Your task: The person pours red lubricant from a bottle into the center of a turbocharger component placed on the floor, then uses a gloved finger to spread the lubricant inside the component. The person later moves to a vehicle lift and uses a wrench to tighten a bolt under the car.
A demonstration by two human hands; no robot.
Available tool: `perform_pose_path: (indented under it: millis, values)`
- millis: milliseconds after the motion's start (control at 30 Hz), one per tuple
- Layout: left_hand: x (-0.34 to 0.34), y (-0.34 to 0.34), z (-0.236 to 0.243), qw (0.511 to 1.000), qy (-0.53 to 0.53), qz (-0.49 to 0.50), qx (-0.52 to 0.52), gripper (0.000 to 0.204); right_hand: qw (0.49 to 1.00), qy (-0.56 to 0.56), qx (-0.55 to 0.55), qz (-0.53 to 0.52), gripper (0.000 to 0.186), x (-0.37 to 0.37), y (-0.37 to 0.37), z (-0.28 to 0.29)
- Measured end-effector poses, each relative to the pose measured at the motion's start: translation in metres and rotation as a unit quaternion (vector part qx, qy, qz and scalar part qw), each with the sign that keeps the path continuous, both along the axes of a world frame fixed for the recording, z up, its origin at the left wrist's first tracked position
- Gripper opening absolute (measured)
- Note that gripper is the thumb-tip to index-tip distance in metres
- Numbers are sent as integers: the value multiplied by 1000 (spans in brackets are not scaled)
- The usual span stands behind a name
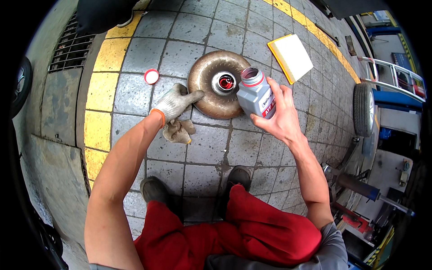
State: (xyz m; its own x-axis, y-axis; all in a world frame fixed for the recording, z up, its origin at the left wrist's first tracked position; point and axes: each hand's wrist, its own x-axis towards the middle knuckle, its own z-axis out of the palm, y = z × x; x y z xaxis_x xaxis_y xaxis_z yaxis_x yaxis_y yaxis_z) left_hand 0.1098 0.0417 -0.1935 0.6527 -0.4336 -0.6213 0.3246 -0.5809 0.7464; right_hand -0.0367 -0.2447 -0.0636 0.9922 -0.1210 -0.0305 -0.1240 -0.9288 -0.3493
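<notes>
A round brown metal part (207,99) lies on the tiles, with red fluid (227,82) inside its central hub. My left hand (175,102), in a pale knitted glove with an orange cuff, grips its left rim, some fingertips hidden. Below that hand lies another worn glove (176,132). My bare right hand (281,112) is closed round a grey plastic bottle (255,96) with a red-and-white label. Its open mouth is beside the hub, over the part's right side. A red-and-white cap (151,76) lies to the left of the part.
A yellow-edged white filter (292,58) lies at the upper right. A floor grate (72,49) is at the left. Along the right are a tyre (363,109), an aluminium ladder (396,78) and floor equipment (360,189). A dark shape (101,13) sits at the top left.
</notes>
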Motion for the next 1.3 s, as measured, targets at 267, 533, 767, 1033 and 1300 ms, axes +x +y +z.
perform_pose_path:
  millis: [267, 533, 767, 1033, 1300]
  values:
    - [0, 0, -5, 1000, -4, 3, -2, 87, 999, -22, 33, -1, 112, -6, -7, -6]
    - [-1, -1, -4, 1000, -12, 4, -5, 92, 997, -49, 55, 22, 117, -13, -17, -8]
    - [-3, -1, -8, 999, -21, 23, -7, 90, 992, -89, 85, -30, 119, -20, -24, -13]
    - [-1, -9, -23, 1000, -13, 0, -11, 96, 952, -164, 153, -210, 118, -43, -79, -64]
    - [-2, -11, -29, 999, -21, 30, -25, 62, 897, -224, 162, -346, 126, -54, -119, -124]
